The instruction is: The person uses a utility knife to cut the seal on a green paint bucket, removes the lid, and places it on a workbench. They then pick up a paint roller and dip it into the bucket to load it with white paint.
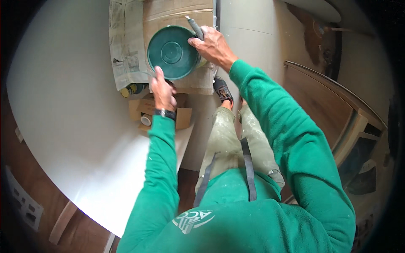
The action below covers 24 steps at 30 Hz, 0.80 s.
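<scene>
Gripping a slim grey-handled tool [195, 27], the right hand [213, 45] presses its closed fingers against the far rim of a round dark-green lid [172, 52], apparently working at the seal. Left hand [162, 90] sits at the lid's near edge, fingers curled, seemingly steadying it; what it clasps I cannot tell. Lid is smooth, glossy, ringed concentrically. Under it lies a sheet of corrugated cardboard [177, 12]; beside the lid, crumpled newspaper [124, 46]; near it, a small open carton [145, 111].
</scene>
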Each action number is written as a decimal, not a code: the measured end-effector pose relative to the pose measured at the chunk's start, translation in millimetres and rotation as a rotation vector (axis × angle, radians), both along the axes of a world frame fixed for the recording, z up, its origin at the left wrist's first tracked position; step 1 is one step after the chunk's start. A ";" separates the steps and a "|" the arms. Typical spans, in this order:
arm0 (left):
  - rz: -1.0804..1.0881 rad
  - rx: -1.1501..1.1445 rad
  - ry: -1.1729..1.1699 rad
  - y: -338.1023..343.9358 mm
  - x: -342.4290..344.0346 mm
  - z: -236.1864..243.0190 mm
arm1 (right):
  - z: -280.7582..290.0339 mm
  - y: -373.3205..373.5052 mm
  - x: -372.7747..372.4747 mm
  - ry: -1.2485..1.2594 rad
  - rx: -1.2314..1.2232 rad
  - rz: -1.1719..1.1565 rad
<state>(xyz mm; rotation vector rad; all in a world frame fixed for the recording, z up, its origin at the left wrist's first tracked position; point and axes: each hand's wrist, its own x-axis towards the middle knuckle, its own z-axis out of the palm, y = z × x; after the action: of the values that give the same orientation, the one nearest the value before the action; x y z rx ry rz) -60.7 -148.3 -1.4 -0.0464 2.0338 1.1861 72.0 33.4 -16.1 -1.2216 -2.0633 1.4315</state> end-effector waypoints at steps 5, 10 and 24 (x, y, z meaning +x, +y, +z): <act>0.314 0.022 -0.168 24.7 73.5 29.6 | -18.0 38.5 -10.3 0.116 0.085 0.262; 0.065 -0.113 -0.324 6.6 46.1 50.4 | -12.8 8.4 26.2 0.360 -0.322 -0.174; -0.765 -0.254 1.399 107.0 -3.8 -28.3 | 7.1 -156.9 77.1 0.693 -1.048 -0.421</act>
<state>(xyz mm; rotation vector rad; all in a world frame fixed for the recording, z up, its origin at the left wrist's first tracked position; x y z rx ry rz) -64.4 -41.3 -29.7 1.6806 2.8116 0.3677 149.0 -123.6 -9.0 -1.0945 -0.5093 2.3209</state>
